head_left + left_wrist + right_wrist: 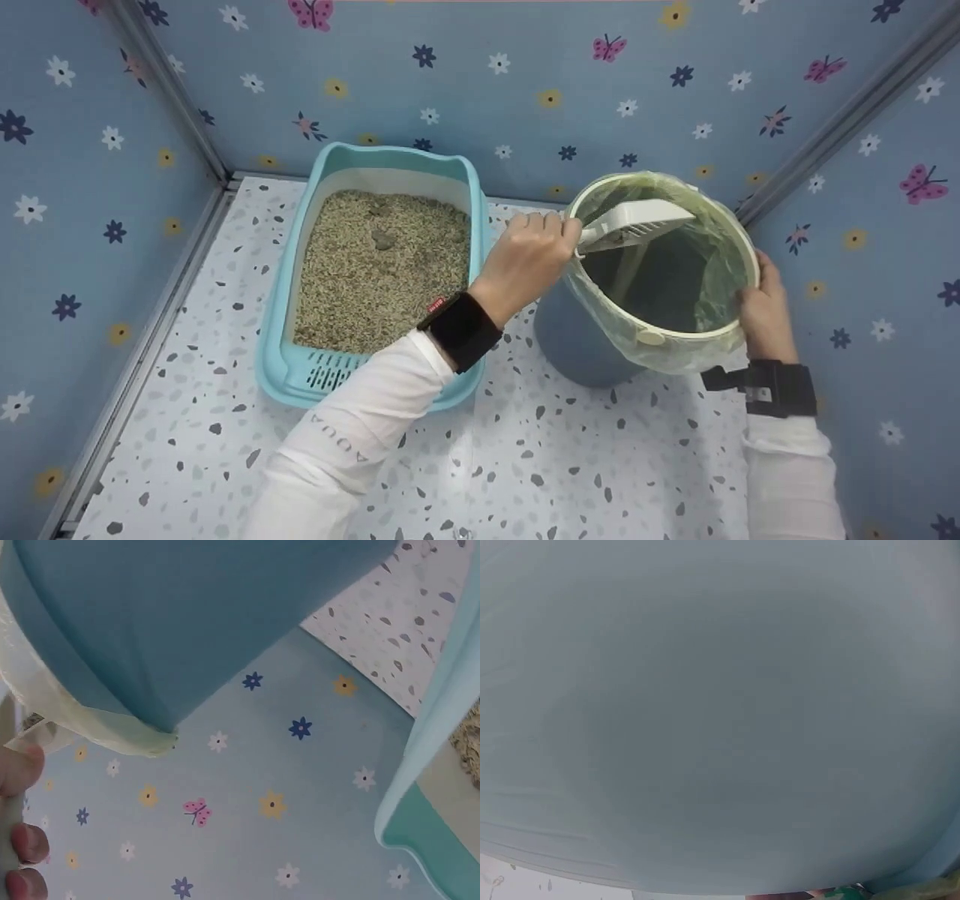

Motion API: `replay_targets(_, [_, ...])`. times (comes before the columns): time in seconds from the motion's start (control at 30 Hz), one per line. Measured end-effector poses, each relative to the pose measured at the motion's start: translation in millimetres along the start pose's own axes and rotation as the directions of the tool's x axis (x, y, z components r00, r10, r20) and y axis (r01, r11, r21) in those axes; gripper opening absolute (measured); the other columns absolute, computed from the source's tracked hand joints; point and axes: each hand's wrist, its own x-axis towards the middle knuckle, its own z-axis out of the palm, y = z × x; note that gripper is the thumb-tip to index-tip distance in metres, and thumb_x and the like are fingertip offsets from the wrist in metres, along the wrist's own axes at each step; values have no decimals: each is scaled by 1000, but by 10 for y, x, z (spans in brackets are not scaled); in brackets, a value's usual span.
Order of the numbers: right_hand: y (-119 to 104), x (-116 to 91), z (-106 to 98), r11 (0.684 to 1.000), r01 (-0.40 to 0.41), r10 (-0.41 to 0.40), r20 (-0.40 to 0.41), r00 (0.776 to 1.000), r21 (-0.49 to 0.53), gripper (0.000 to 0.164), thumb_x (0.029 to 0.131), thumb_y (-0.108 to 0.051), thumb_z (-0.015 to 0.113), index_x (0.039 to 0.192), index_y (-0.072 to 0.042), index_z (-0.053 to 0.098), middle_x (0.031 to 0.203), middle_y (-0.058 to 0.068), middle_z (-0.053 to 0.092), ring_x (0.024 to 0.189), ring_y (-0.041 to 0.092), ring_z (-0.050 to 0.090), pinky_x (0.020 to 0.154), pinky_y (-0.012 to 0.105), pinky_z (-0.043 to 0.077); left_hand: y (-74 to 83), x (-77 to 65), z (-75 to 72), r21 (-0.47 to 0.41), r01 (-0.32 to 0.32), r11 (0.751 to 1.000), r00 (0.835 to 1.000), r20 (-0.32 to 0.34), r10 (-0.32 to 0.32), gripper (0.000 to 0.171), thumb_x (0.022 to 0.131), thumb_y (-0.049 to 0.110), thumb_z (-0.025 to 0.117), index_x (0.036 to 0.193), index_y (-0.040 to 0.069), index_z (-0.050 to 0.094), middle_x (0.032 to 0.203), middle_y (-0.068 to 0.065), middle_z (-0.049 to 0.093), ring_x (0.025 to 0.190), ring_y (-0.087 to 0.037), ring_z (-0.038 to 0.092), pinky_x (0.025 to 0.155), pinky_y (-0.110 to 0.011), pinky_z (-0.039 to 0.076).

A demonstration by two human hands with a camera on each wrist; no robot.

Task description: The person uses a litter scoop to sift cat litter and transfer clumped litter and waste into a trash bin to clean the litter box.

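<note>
My left hand point(531, 255) grips the handle of a white slotted litter scoop point(649, 214), whose head lies tilted over the mouth of a blue trash bin point(581, 345). A pale yellow-green bag point(679, 356) lines the bin and folds over its cream rim. On the bin's right side, my right hand point(769, 311) holds the rim, thumb and fingers around the edge. In the left wrist view, fingertips point(28, 844) show at the left beside the lined rim. The bin's wall point(727, 720) fills most of the right wrist view.
Left of the bin stands a turquoise litter box point(276, 337), filled with tan litter point(375, 292) and a dark clump point(382, 240). Flower-patterned wall panels point(450, 90) close in the back and sides. The floor point(585, 465) is white with grey specks.
</note>
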Motion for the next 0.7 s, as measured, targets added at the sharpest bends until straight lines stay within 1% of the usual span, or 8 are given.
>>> replay_targets(0.03, [-1, 0, 1, 1000, 0, 0, -2, 1000, 4, 70, 88, 8, 24, 152, -10, 1, 157, 16, 6, 141, 35, 19, 114, 46, 21, -6, -17, 33, 47, -16, 999, 998, -57, 19, 28, 102, 22, 36, 87, 14, 57, 70, 2, 61, 58, -10, 55, 52, -22, 43])
replay_targets(0.1, [-5, -2, 2, 1000, 1, -1, -4, 1000, 8, 70, 88, 8, 24, 152, -10, 1, 157, 16, 6, 141, 35, 19, 114, 46, 21, -25, -54, 99, 123, -31, 992, 987, -153, 49, 31, 103, 23, 33, 82, 15, 54, 66, 4, 56, 54, -8, 50, 48, -20, 39])
replay_targets(0.17, [-6, -4, 2, 1000, 2, -2, -3, 1000, 11, 69, 89, 8, 25, 152, -10, 1, 157, 16, 6, 140, 35, 21, 113, 46, 22, -46, -88, 156, 155, -28, 988, 973, -221, 62, 30, 103, 24, 35, 79, 16, 52, 64, 5, 53, 52, -7, 47, 47, -20, 38])
replay_targets(0.23, [-7, -7, -4, 1000, -1, 1, 3, 1000, 14, 69, 89, 7, 25, 152, -10, 1, 157, 16, 6, 139, 36, 22, 113, 47, 24, -53, -113, 196, 167, -13, 986, 962, -267, 58, 30, 102, 28, 39, 77, 16, 50, 63, 5, 51, 51, -7, 45, 46, -20, 36])
replay_targets(0.3, [-7, -11, -13, 1000, -3, 3, 8, 1000, 17, 69, 90, 7, 25, 152, -11, 1, 157, 16, 7, 139, 37, 23, 112, 47, 25, -50, -130, 214, 169, 0, 986, 957, -287, 49, 29, 101, 30, 42, 77, 16, 50, 62, 5, 51, 50, -7, 44, 45, -20, 36])
replay_targets(0.4, [-5, -16, -24, 1000, -5, 5, 8, 1000, 24, 70, 89, 8, 25, 152, -11, 1, 157, 17, 7, 138, 37, 25, 111, 46, 27, -30, -138, 207, 148, 21, 989, 954, -298, 25, 30, 100, 35, 44, 77, 16, 51, 63, 5, 52, 50, -7, 45, 45, -20, 36])
replay_targets(0.57, [1, -21, -10, 1000, -1, 1, 1, 1000, 14, 69, 90, 7, 24, 152, -10, 0, 157, 16, 5, 140, 36, 20, 113, 45, 23, -19, -166, 162, 67, 65, 996, 955, -294, -43, 29, 100, 34, 45, 80, 15, 54, 63, 4, 54, 50, -9, 47, 43, -20, 35])
replay_targets(0.7, [3, -19, 9, 1000, -5, 5, 0, 1000, 5, 68, 90, 6, 22, 152, -10, -1, 158, 15, 4, 141, 35, 17, 114, 46, 20, -76, -241, 151, -1, 114, 993, 954, -278, -110, 25, 100, 28, 46, 81, 14, 56, 62, 3, 56, 48, -10, 48, 41, -21, 33])
